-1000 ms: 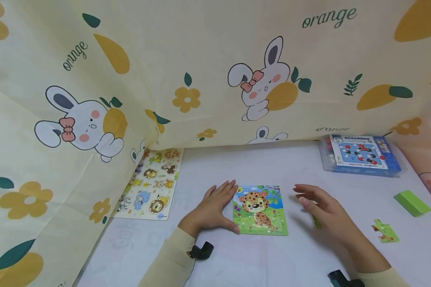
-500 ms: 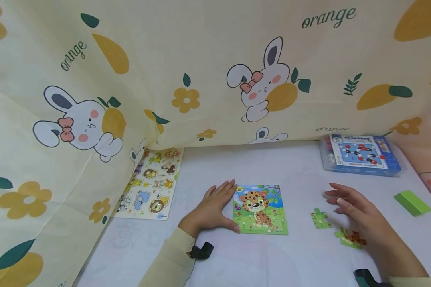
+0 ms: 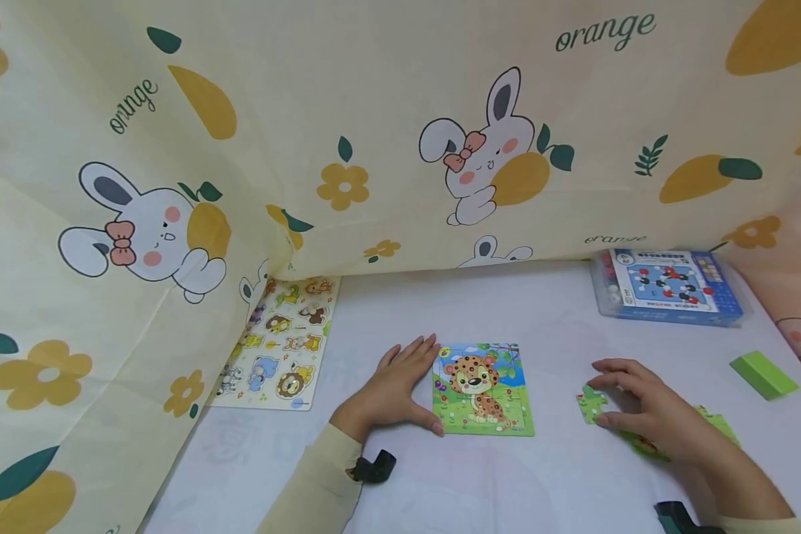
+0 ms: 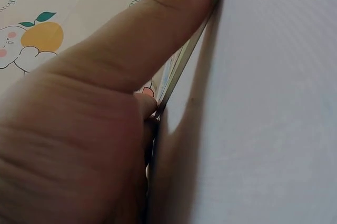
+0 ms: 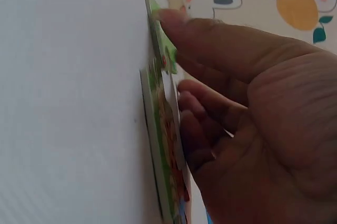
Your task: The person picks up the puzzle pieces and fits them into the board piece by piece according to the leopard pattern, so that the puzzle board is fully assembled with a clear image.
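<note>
One green puzzle piece (image 3: 589, 406) is pinched between thumb and forefinger of the right hand (image 3: 667, 415), right of the leopard puzzle (image 3: 483, 389), whose left edge the left hand (image 3: 395, 393) touches, fingers extended.

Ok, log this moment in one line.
left hand: touches left edge of square leopard-picture puzzle | right hand: at small green jigsaw piece, grip unclear | far right: green rectangular block
</note>
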The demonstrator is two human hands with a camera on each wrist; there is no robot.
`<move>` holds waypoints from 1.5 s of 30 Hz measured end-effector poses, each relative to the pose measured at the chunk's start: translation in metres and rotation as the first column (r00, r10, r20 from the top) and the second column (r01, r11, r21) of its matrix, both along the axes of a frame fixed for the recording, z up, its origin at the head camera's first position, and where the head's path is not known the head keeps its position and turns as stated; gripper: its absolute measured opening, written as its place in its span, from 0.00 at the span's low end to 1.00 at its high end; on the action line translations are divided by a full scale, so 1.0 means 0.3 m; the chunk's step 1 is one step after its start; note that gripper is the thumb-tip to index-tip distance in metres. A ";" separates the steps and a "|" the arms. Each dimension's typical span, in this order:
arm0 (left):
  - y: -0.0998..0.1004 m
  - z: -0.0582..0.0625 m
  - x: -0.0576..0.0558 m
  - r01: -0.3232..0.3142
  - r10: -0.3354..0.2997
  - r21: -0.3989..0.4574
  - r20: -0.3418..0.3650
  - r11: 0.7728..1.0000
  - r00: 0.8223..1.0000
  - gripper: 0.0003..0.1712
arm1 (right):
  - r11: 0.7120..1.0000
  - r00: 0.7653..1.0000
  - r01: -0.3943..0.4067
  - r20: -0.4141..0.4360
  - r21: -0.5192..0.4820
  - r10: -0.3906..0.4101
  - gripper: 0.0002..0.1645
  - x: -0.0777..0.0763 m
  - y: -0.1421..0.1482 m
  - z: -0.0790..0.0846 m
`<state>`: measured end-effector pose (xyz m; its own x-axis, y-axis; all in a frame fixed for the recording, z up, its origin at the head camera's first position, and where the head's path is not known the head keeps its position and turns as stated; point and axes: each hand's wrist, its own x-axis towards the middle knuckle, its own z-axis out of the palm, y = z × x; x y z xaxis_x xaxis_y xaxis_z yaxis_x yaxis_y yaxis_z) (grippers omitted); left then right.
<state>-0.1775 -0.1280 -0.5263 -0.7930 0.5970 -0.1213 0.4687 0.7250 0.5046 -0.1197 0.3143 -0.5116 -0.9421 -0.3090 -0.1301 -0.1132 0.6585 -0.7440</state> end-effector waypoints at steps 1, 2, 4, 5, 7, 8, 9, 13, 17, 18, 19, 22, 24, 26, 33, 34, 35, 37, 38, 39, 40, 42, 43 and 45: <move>-0.001 0.001 0.000 0.002 -0.002 -0.001 -0.003 1.000 1.000 0.84 | 1.000 1.000 0.010 -0.001 0.011 -0.010 0.29 0.000 -0.005 0.003; -0.001 0.002 0.000 0.005 -0.005 -0.004 -0.004 1.000 1.000 0.85 | 1.000 1.000 0.020 -0.006 0.022 -0.020 0.29 0.000 -0.009 0.005; -0.002 0.005 0.001 0.011 -0.011 -0.007 -0.006 1.000 1.000 0.85 | 0.998 0.999 0.048 -0.015 0.036 -0.048 0.28 0.002 -0.019 0.010; -0.002 0.006 0.001 0.014 -0.014 -0.008 -0.006 1.000 1.000 0.85 | 0.997 0.998 0.069 -0.015 0.045 -0.069 0.27 0.004 -0.025 0.013; -0.002 0.008 0.001 0.017 -0.017 -0.007 -0.005 1.000 1.000 0.85 | 0.994 0.994 0.105 -0.014 0.037 -0.104 0.23 0.010 -0.037 0.018; -0.002 0.009 0.001 0.019 -0.019 -0.007 -0.004 1.000 1.000 0.85 | 0.992 0.993 0.122 -0.011 0.023 -0.121 0.21 0.014 -0.044 0.021; -0.002 0.010 0.002 0.019 -0.019 -0.006 -0.004 1.000 1.000 0.85 | 0.990 0.990 0.140 -0.008 0.009 -0.140 0.20 0.018 -0.052 0.023; -0.002 0.007 0.001 0.016 -0.016 -0.013 -0.006 1.000 1.000 0.86 | 0.985 0.986 0.167 -0.019 -0.049 -0.168 0.16 0.028 -0.093 0.025; -0.002 0.003 0.002 0.013 -0.014 -0.027 -0.013 1.000 1.000 0.86 | 0.983 0.985 0.166 -0.042 -0.078 -0.170 0.15 0.032 -0.144 0.025; -0.001 0.002 0.002 0.012 -0.012 -0.028 -0.013 1.000 1.000 0.86 | 0.982 0.985 0.164 -0.043 -0.089 -0.168 0.14 0.033 -0.158 0.026; -0.001 0.002 0.002 0.011 -0.012 -0.028 -0.014 1.000 1.000 0.86 | 0.982 0.985 0.160 -0.046 -0.105 -0.165 0.13 0.033 -0.172 0.027; 0.000 0.005 0.003 0.010 -0.010 -0.027 -0.012 1.000 1.000 0.86 | 0.978 0.986 0.142 -0.067 -0.152 -0.154 0.12 0.034 -0.218 0.029; -0.001 0.006 0.003 0.010 -0.011 -0.025 -0.011 1.000 1.000 0.85 | 0.976 0.986 0.129 -0.081 -0.177 -0.145 0.11 0.034 -0.250 0.029; -0.001 0.007 0.003 0.011 -0.011 -0.024 -0.009 1.000 1.000 0.85 | 0.972 0.986 0.116 -0.091 -0.205 -0.137 0.11 0.032 -0.281 0.027; 0.000 0.005 0.002 0.014 -0.014 -0.018 -0.009 1.000 1.000 0.85 | 0.955 0.985 0.006 -0.166 -0.296 -0.057 0.11 0.016 -0.387 0.008; 0.001 0.004 0.002 0.014 -0.014 -0.017 -0.009 1.000 1.000 0.85 | 0.955 0.983 -0.009 -0.178 -0.297 -0.046 0.10 0.014 -0.401 0.004; 0.001 0.003 0.001 0.014 -0.014 -0.016 -0.011 1.000 1.000 0.85 | 0.954 0.981 -0.023 -0.190 -0.299 -0.036 0.10 0.012 -0.414 0.001; 0.001 0.003 0.001 0.015 -0.015 -0.014 -0.011 1.000 1.000 0.86 | 0.954 0.980 -0.039 -0.199 -0.297 -0.022 0.10 0.009 -0.441 -0.004; 0.001 0.003 0.001 0.016 -0.016 -0.011 -0.011 1.000 1.000 0.86 | 0.953 0.980 -0.045 -0.199 -0.300 -0.016 0.10 0.008 -0.453 -0.006; 0.001 0.004 0.001 0.017 -0.017 -0.008 -0.010 1.000 1.000 0.85 | 0.951 0.980 -0.051 -0.199 -0.305 -0.011 0.11 0.007 -0.466 -0.007; 0.000 0.004 0.001 0.017 -0.017 -0.007 -0.010 1.000 1.000 0.85 | 0.951 0.980 -0.056 -0.198 -0.305 -0.005 0.11 0.006 -0.477 -0.008; -0.001 0.007 0.001 0.019 -0.019 -0.005 -0.008 1.000 1.000 0.85 | 0.948 0.981 -0.072 -0.196 -0.309 0.011 0.11 0.003 -0.499 -0.010; -0.001 0.008 0.001 0.020 -0.020 -0.006 -0.008 1.000 1.000 0.85 | 0.947 0.980 -0.082 -0.196 -0.312 0.020 0.11 0.001 -0.509 -0.011; -0.002 0.009 0.001 0.022 -0.022 -0.006 -0.008 1.000 1.000 0.85 | 0.942 0.979 -0.105 -0.200 -0.319 0.041 0.11 -0.003 -0.528 -0.014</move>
<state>-0.1772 -0.1287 -0.5235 -0.7809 0.6133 -0.1185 0.4884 0.7177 0.4964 -0.1204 0.1558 -0.5157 -0.9128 -0.3728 0.1669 -0.3104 0.3675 -0.8767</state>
